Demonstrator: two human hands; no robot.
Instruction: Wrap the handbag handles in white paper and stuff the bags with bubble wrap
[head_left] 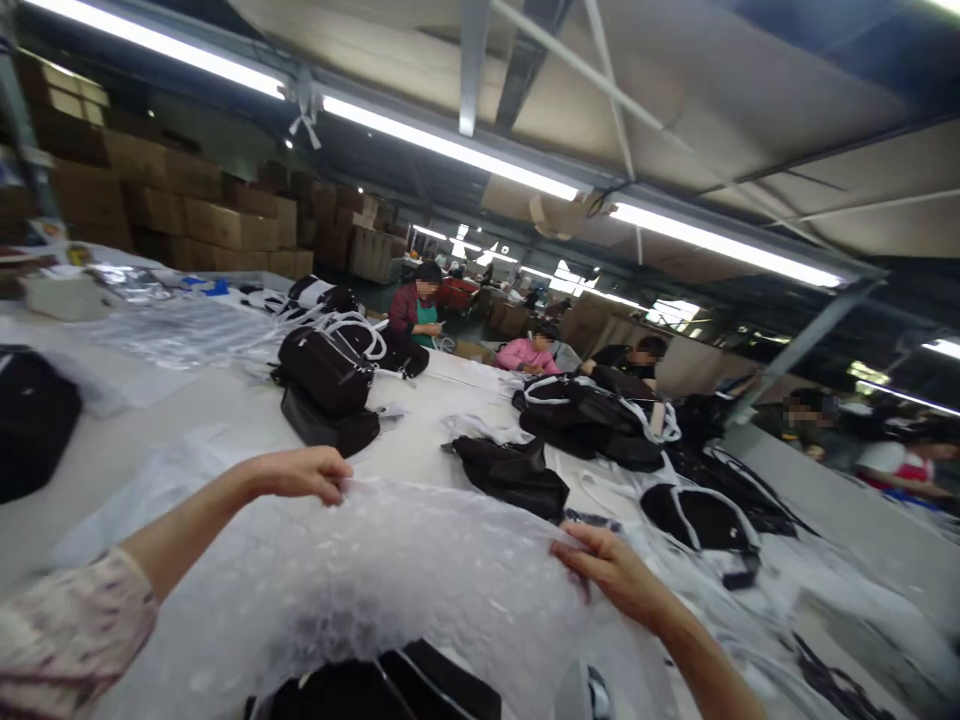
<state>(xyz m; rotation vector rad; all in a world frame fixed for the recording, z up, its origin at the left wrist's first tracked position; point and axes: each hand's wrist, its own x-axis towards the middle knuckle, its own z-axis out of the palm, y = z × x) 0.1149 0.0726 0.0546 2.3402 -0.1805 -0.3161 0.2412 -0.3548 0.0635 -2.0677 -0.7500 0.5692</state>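
A sheet of bubble wrap point(420, 560) is stretched between my two hands, its far edge raised above the table. My left hand point(307, 474) pinches that edge at its left end. At the right end, my right hand point(604, 565) grips the same edge between thumb and fingers. Below the sheet, close to my body, lies a black bag point(390, 690) with light piping, cut off by the bottom of the view. Beside it on the right is a small white and dark item point(589, 690) whose kind I cannot make out.
Black bags with white straps point(330, 365) stand beyond my left hand. More black bags point(592, 415) are piled at the right, with one lone black bag point(30, 420) far left. Clear plastic covers parts of the white table point(420, 415). Several people sit beyond.
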